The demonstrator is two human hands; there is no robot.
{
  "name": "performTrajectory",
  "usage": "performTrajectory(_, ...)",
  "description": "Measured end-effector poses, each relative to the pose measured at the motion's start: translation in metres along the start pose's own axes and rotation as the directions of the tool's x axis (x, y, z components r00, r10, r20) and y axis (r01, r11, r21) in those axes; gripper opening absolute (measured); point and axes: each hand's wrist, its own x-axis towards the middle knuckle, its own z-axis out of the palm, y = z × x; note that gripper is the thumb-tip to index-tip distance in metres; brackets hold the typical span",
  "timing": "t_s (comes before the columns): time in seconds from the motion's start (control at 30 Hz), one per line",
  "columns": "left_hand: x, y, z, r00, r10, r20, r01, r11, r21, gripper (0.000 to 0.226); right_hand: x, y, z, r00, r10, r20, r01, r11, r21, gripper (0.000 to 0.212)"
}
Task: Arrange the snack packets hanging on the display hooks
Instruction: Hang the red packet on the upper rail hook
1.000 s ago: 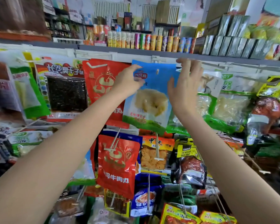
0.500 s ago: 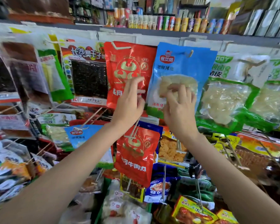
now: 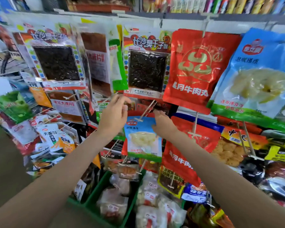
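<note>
Snack packets hang in rows on white display hooks. A small blue packet (image 3: 141, 137) with pale contents hangs on a hook (image 3: 146, 111) in the second row, at the centre. My right hand (image 3: 163, 125) pinches its top right corner. My left hand (image 3: 113, 116) hovers just left of the hook with its fingers loosely curled, holding nothing that I can see. Above hang a dark-windowed packet (image 3: 146, 66), a red packet (image 3: 196, 69) and a large blue packet (image 3: 257, 74).
More packets crowd the hooks on the left (image 3: 59, 63) and the lower right (image 3: 234, 145). Green crates (image 3: 105, 183) of wrapped snacks stand below my arms. Bare hook tips stick out toward me. A shelf of cans (image 3: 204, 5) runs overhead.
Both hands have dropped from the large blue packet in the top row to the small blue packet one row lower. My view has swung left and down.
</note>
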Motion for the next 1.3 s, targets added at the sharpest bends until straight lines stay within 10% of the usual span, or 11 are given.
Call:
performTrajectory(0.33, 0.004, -0.021, -0.01, 0.974, 0.139, 0.18, -0.119, 0.986, -0.115, 0.024, 0.007, -0.018, 0.022, 0.969, 0.117, -0.219, -0.146, 0.982, -0.122, 0.007)
performTrajectory(0.5, 0.015, -0.006, -0.016, 0.954, 0.16, 0.254, -0.094, 0.963, -0.252, 0.024, -0.023, -0.036, -0.001, 0.993, 0.056, -0.102, -0.057, 0.998, -0.004, 0.013)
performTrajectory(0.73, 0.03, 0.062, -0.022, 0.928, 0.332, 0.17, -0.297, 0.933, -0.201, 0.014, -0.072, -0.036, -0.095, 0.944, 0.142, -0.298, -0.033, 0.939, 0.342, 0.022)
performTrajectory(1.3, 0.121, 0.257, 0.012, 0.914, 0.402, 0.059, -0.302, 0.77, -0.562, 0.015, -0.145, 0.08, -0.246, 0.5, 0.324, -0.803, 0.05, 0.915, 0.401, 0.01)
